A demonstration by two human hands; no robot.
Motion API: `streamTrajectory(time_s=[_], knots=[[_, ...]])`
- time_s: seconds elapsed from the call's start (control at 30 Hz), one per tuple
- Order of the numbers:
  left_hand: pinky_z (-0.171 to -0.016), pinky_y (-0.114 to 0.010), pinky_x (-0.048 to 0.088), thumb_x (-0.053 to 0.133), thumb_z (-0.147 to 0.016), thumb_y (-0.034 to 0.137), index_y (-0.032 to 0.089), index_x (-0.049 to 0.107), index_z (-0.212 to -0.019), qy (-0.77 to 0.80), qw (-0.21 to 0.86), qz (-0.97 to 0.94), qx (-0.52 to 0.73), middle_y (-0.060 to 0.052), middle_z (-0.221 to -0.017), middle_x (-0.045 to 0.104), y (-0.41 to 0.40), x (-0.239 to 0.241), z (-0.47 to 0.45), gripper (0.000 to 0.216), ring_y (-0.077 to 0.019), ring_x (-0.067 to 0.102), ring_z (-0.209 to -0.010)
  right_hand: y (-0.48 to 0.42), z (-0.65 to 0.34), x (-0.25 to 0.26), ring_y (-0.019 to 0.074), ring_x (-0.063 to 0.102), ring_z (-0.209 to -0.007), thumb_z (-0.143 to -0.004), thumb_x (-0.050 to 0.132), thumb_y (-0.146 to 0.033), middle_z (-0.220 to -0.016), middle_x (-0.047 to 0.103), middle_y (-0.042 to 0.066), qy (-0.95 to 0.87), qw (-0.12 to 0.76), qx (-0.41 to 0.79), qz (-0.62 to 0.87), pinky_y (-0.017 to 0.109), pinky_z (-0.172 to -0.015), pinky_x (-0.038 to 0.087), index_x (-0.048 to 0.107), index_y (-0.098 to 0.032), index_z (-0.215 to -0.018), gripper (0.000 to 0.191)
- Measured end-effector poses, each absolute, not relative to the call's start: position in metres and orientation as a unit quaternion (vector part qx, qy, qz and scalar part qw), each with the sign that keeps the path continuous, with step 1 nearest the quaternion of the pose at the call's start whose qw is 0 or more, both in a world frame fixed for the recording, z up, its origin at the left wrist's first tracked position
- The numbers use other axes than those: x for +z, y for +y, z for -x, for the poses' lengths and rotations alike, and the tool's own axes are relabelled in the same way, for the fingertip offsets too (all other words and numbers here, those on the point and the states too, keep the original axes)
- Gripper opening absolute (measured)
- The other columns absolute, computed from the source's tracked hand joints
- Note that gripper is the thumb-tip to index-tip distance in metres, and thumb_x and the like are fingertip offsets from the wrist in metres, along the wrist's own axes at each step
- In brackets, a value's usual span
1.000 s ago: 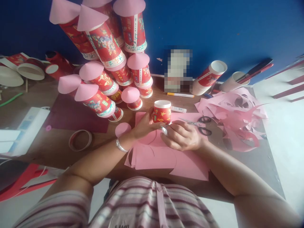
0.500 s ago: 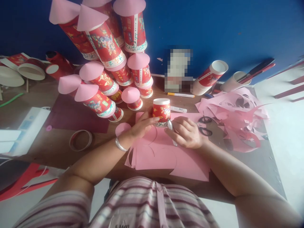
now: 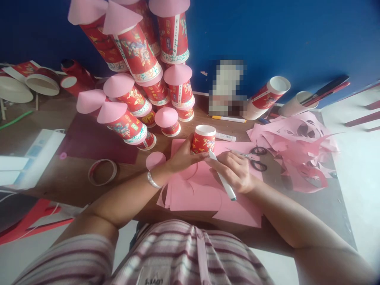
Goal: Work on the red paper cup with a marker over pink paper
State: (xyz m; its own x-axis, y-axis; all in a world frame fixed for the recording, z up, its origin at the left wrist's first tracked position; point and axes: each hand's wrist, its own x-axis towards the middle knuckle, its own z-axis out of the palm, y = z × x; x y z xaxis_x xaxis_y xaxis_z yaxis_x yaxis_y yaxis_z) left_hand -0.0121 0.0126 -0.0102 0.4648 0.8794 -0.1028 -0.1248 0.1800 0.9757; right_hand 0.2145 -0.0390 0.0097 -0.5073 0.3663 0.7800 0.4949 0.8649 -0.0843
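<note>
Left hand: in the head view, you are gripping the red paper cup by its side, seemingly steadying it for the white marker;
Right hand: you are holding that marker slantwise, its tip at the cup's lower side;
Cup: being held over the pink paper sheets; white end facing up, yellow motifs showing, lower part partly hidden.
</note>
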Motion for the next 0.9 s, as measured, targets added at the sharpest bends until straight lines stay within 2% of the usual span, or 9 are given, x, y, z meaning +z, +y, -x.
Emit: streamTrajectory(time_s=[0.17, 0.33, 0.43, 0.53, 0.67, 0.9], knots=[[-0.101, -0.047, 0.066, 0.106, -0.080, 0.066, 0.021, 0.067, -0.140, 0.359, 0.679, -0.531, 0.358, -0.014, -0.129, 0.081, 0.0120, -0.0163, 0.0126, 0.084, -0.0372, 0.077, -0.124, -0.0407, -0.2076, 0.0150, 0.0179, 0.070, -0.072, -0.112, 0.069, -0.011, -0.091, 0.072, 0.001, -0.835, 0.455, -0.089, 0.296, 0.031, -0.062, 0.060, 0.071, -0.024, -0.159, 0.049], [-0.105, -0.049, 0.064, 0.107, -0.080, 0.062, 0.022, 0.065, -0.141, 0.362, 0.678, -0.530, 0.357, -0.015, -0.135, 0.079, 0.0104, -0.0129, 0.0127, 0.085, -0.0389, 0.075, -0.130, -0.0374, -0.2057, 0.0144, 0.0211, 0.075, -0.075, -0.109, 0.072, -0.005, -0.093, 0.079, 0.004, -0.825, 0.482, -0.072, 0.285, 0.034, -0.064, 0.063, 0.069, -0.021, -0.153, 0.047], [-0.105, -0.049, 0.064, 0.107, -0.081, 0.061, 0.021, 0.065, -0.139, 0.362, 0.671, -0.542, 0.353, -0.016, -0.135, 0.079, 0.0107, -0.0133, 0.0124, 0.082, -0.0394, 0.076, -0.130, -0.0368, -0.2068, 0.0126, 0.0212, 0.077, -0.080, -0.109, 0.071, -0.004, -0.096, 0.080, 0.006, -0.834, 0.473, -0.077, 0.273, 0.034, -0.067, 0.063, 0.072, -0.018, -0.145, 0.038], [-0.102, -0.048, 0.065, 0.106, -0.082, 0.060, 0.023, 0.064, -0.138, 0.346, 0.672, -0.548, 0.359, -0.014, -0.133, 0.079, 0.0118, -0.0154, 0.0115, 0.080, -0.0368, 0.076, -0.126, -0.0370, -0.2082, 0.0102, 0.0206, 0.076, -0.082, -0.111, 0.069, -0.005, -0.098, 0.079, 0.006, -0.835, 0.461, -0.100, 0.283, 0.034, -0.069, 0.063, 0.074, -0.019, -0.139, 0.031], [-0.096, -0.044, 0.065, 0.104, -0.083, 0.063, 0.022, 0.061, -0.129, 0.345, 0.663, -0.562, 0.356, -0.011, -0.122, 0.075, 0.0125, -0.0142, 0.0105, 0.076, -0.0315, 0.074, -0.116, -0.0370, -0.2099, 0.0081, 0.0220, 0.077, -0.086, -0.108, 0.070, -0.003, -0.101, 0.081, 0.008, -0.836, 0.457, -0.097, 0.287, 0.034, -0.072, 0.063, 0.073, -0.014, -0.143, 0.037], [-0.094, -0.041, 0.064, 0.104, -0.081, 0.069, 0.021, 0.061, -0.129, 0.365, 0.647, -0.575, 0.342, -0.009, -0.120, 0.075, 0.0116, -0.0117, 0.0111, 0.080, -0.0285, 0.074, -0.112, -0.0374, -0.2124, 0.0100, 0.0232, 0.080, -0.089, -0.110, 0.066, -0.006, -0.108, 0.085, 0.010, -0.846, 0.436, -0.085, 0.294, 0.034, -0.073, 0.065, 0.068, -0.018, -0.150, 0.042]])
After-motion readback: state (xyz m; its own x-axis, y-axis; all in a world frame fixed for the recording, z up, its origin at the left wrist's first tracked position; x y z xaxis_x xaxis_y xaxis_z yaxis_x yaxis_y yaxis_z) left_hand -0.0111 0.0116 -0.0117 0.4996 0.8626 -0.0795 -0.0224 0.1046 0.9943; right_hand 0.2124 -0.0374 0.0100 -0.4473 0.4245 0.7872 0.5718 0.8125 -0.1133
